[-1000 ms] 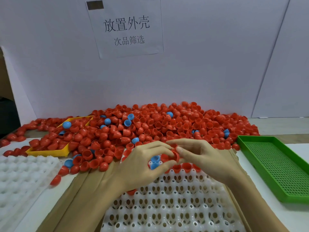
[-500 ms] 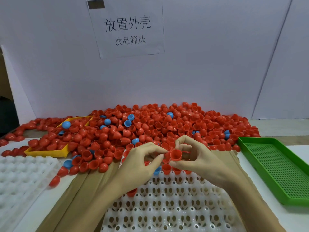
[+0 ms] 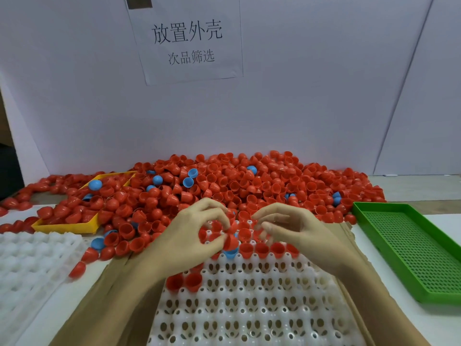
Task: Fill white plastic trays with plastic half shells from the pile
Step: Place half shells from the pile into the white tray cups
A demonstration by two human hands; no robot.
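At the desk's near edge a white tray [image 3: 249,308] lies on brown cardboard [image 3: 99,303], with red half shells seated along its far rows and two at its left side. Over those far rows the left hand [image 3: 189,236] has its grip closed, thumb and fingers pinching a red shell [image 3: 230,242]. The right hand [image 3: 296,229] hovers just beside it, fingers loosely curled, holding nothing. A second white tray [image 3: 30,265] sits at the left edge, a green tray [image 3: 411,250] at the right. Beyond the hands, the pile [image 3: 249,186] of red and blue shells spreads along the far edge, covering a yellow tray [image 3: 67,227].
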